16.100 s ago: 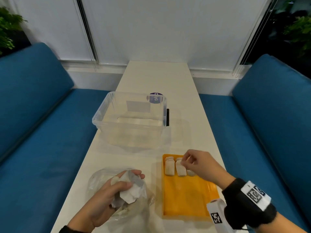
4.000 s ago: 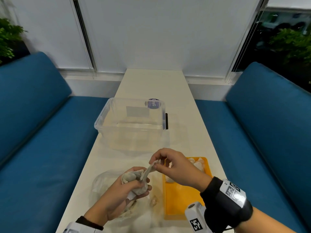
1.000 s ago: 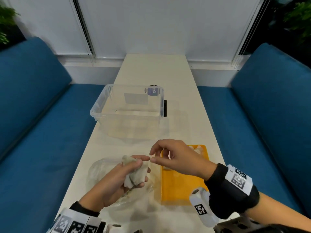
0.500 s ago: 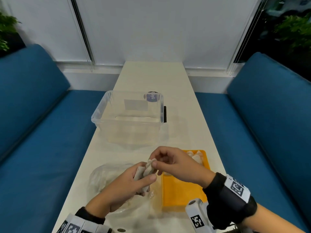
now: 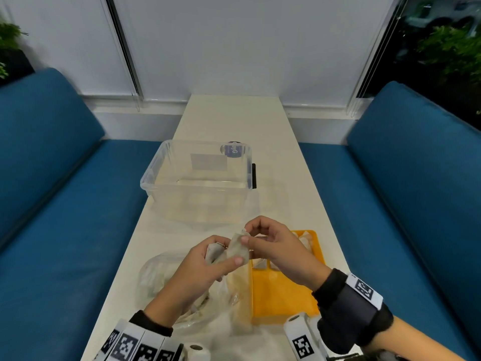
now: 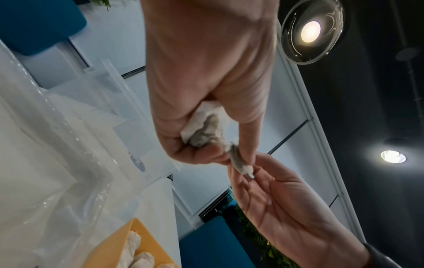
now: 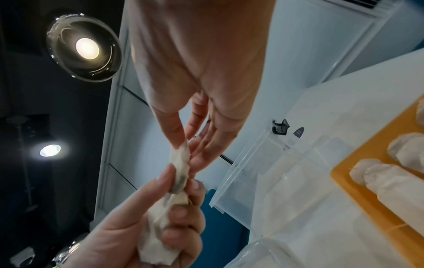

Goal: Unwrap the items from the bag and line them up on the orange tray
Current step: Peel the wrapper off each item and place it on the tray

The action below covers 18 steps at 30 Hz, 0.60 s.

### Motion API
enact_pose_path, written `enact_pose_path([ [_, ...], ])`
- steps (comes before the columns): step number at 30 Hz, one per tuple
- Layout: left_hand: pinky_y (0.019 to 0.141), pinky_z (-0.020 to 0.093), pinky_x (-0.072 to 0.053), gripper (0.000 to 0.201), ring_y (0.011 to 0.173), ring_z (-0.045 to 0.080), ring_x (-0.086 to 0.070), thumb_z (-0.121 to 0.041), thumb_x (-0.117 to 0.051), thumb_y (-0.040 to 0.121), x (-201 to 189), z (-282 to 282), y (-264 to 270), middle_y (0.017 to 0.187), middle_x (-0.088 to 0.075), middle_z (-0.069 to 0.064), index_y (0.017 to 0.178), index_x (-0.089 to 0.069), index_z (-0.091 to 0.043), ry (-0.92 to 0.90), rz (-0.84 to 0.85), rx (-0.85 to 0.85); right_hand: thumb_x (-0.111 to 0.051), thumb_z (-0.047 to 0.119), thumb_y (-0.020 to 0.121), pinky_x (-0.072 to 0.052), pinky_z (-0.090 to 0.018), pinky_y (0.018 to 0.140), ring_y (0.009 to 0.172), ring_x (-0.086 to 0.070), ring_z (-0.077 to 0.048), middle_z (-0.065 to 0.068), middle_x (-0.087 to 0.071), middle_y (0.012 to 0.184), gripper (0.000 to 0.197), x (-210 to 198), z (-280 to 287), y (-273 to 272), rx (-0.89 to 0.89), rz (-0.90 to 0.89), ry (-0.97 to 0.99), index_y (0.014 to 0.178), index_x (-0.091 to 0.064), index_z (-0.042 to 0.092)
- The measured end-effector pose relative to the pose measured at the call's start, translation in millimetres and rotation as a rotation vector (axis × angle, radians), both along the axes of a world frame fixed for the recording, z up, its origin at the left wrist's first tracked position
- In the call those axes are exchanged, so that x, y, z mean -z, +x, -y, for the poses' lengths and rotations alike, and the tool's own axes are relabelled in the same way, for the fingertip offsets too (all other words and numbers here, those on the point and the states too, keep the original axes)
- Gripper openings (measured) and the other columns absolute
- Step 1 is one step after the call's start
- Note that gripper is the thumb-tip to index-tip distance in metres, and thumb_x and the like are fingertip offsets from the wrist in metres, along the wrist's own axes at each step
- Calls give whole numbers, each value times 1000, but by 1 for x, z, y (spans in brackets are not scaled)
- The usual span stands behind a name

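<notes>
head: left hand (image 5: 205, 267) grips wrapped item (image 5: 235, 250) above bag (image 5: 161, 277), right hand (image 5: 276, 247) pinches wrapper tip; a few items on tray (image 5: 281, 293) | left wrist: unwrapping underway, table (image 6: 34, 163) below | right wrist: tray row short, judged partway

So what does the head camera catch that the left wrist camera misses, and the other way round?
Only the head view shows the whole layout: both blue sofas, the full clear bin, the bag under the left hand.

Only the left wrist view shows the ceiling lamps and the underside of the left hand's grip.

Both show the wrapped item, the right hand pinching its paper end, and the orange tray.
</notes>
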<state>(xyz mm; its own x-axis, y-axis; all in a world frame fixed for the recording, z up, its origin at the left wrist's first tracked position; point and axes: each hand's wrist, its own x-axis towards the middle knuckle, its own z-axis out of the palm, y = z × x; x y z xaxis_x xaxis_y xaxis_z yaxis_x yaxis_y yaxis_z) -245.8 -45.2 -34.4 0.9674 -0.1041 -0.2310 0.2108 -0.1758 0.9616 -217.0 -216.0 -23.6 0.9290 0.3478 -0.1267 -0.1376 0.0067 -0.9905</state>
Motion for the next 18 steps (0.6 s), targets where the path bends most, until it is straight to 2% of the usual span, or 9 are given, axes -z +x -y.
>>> enact_pose_path([
  [2,56,15,-46,17,68,6,-55,-24,-74,77,0,1,0,86,-64,0,91,-64,-21,10,13,5,-61,8,88,-55,-23,67,77,-63,-14,-10,-59,90,8,0,0,1,25,-22,16,96,-59,7],
  [4,54,15,-44,15,59,2,-51,-27,-71,79,0,3,0,76,-60,-3,89,-63,-19,13,11,24,-61,10,88,-55,-23,68,80,-62,-15,-12,-61,91,9,-1,1,2,34,-26,29,97,-59,7],
  [6,54,16,-43,14,54,2,-48,-28,-66,83,0,3,1,74,-58,-2,90,-63,-16,3,-9,26,-61,11,88,-55,-23,71,81,-62,-15,-12,-63,91,12,-1,3,3,36,-10,-1,100,-60,6],
  [11,58,20,-44,10,57,6,-49,-29,-66,84,3,1,2,78,-60,0,88,-66,-20,48,-27,17,-64,15,87,-49,-13,63,73,-59,-2,-1,-64,85,12,0,20,7,55,51,-183,98,-64,10],
  [13,60,20,-45,8,59,8,-50,-29,-66,84,5,-3,1,80,-61,-1,88,-67,-22,57,-51,-7,-63,16,87,-48,-12,62,71,-57,-3,2,-64,84,9,2,38,14,88,53,-267,96,-65,14],
  [16,60,21,-44,9,60,9,-51,-25,-63,86,9,-14,-4,82,-62,2,92,-67,-20,44,-101,-23,-61,16,89,-50,-16,64,71,-58,-9,1,-64,83,8,14,74,27,68,22,-432,97,-61,18],
  [18,60,22,-45,11,68,13,-55,-21,-59,89,13,-24,-9,85,-64,4,97,-66,-17,34,-142,-32,-60,18,91,-51,-19,66,70,-59,-11,0,-63,83,8,28,97,35,70,-1,-599,99,-60,19],
])
